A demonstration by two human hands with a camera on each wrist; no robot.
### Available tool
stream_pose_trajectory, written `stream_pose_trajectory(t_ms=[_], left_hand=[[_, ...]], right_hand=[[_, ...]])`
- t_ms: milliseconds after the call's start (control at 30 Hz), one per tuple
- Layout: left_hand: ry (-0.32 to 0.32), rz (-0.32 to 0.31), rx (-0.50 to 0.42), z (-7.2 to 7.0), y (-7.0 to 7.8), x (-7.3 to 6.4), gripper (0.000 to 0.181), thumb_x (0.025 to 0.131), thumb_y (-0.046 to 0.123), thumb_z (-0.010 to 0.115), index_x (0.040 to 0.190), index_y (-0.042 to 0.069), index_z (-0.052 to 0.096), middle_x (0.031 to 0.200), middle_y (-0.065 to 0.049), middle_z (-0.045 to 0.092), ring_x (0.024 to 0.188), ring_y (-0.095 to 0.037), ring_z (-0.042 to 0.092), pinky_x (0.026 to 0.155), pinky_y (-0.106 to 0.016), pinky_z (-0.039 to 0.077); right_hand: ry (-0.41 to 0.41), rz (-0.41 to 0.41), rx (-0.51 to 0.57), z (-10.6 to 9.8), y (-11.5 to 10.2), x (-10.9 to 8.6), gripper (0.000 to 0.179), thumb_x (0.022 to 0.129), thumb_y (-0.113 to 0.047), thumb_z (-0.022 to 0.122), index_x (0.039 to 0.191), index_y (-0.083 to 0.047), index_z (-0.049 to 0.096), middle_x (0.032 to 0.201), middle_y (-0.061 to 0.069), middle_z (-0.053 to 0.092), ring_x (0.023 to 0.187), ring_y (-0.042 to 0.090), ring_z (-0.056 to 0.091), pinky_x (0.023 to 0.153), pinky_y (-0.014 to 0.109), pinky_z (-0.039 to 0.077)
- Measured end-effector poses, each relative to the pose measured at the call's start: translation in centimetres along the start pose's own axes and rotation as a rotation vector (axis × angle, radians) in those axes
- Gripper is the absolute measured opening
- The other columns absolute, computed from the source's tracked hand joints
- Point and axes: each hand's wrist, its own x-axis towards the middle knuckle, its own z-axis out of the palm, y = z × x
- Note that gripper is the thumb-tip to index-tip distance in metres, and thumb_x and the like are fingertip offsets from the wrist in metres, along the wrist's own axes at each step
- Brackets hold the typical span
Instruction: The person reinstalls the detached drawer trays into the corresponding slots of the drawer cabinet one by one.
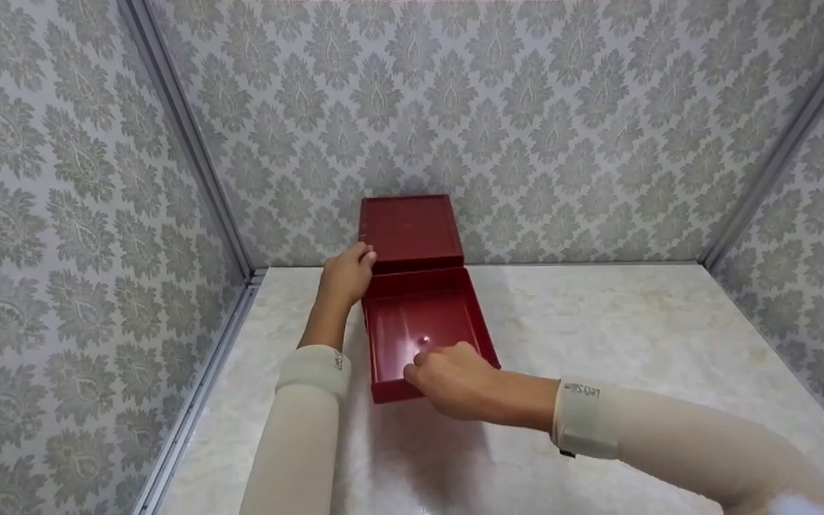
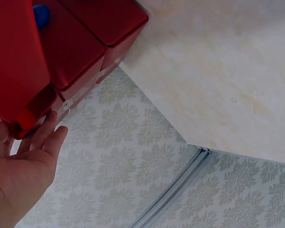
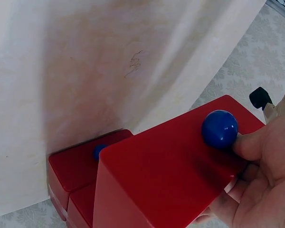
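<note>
A red drawer [image 1: 483,315] stands pulled out toward me from a red cabinet [image 1: 408,225], its inner floor showing a bright reflection. At the drawer's front, my right hand [image 1: 455,379] grips the rim. In the right wrist view the thumb of that hand [image 3: 256,185] lies against a round blue knob [image 3: 220,129] on the red front, with the fingers bent at its edge. My left hand [image 1: 347,275] holds the cabinet's front left corner, beside the drawer's back end. Its curled fingers [image 2: 47,142] touch the red edge by the drawer slot.
Below the pulled-out drawer, other closed drawers [image 2: 71,52] face forward, one with a blue knob [image 2: 42,16] partly hidden. The cabinet stands at the back of a pale marbled table [image 1: 598,329], against a patterned wall [image 1: 526,129]. Another patterned wall [image 1: 54,214] borders the left side.
</note>
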Motion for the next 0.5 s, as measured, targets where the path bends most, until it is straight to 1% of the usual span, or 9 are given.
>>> stream_pose_trajectory(t_ms=[267,367,500], left_hand=[[0.010,0.003,0.002,0.1,-0.1,0.1,0.040,0.111,0.036,0.043,0.143,0.017,0.057,0.148,-0.004,0.059,0.140,-0.028,0.052,0.116,-0.048,0.042],[0.009,0.005,0.002,0.1,-0.1,0.2,0.040,0.111,0.036,0.043,0.143,0.017,0.057,0.148,-0.004,0.059,0.140,-0.028,0.052,0.116,-0.047,0.042],[0.016,0.013,0.008,0.1,-0.2,0.1,0.040,0.111,0.036,0.043,0.142,0.017,0.058,0.147,-0.005,0.060,0.139,-0.029,0.053,0.115,-0.048,0.043]], right_hand=[[-0.023,0.017,-0.019,-0.3,-0.5,0.8,0.029,0.088,-0.029,0.079,0.115,-0.023,0.075,0.092,-0.002,0.076,0.071,0.015,0.067,0.067,0.030,0.061],[-0.017,0.015,-0.032,-0.5,-0.7,1.0,0.028,0.088,-0.028,0.079,0.115,-0.023,0.076,0.092,-0.001,0.076,0.071,0.015,0.068,0.066,0.032,0.061],[-0.002,0.015,-0.053,-0.6,-0.9,1.2,0.024,0.089,-0.026,0.078,0.112,-0.021,0.076,0.089,-0.001,0.075,0.069,0.016,0.067,0.062,0.034,0.060]])
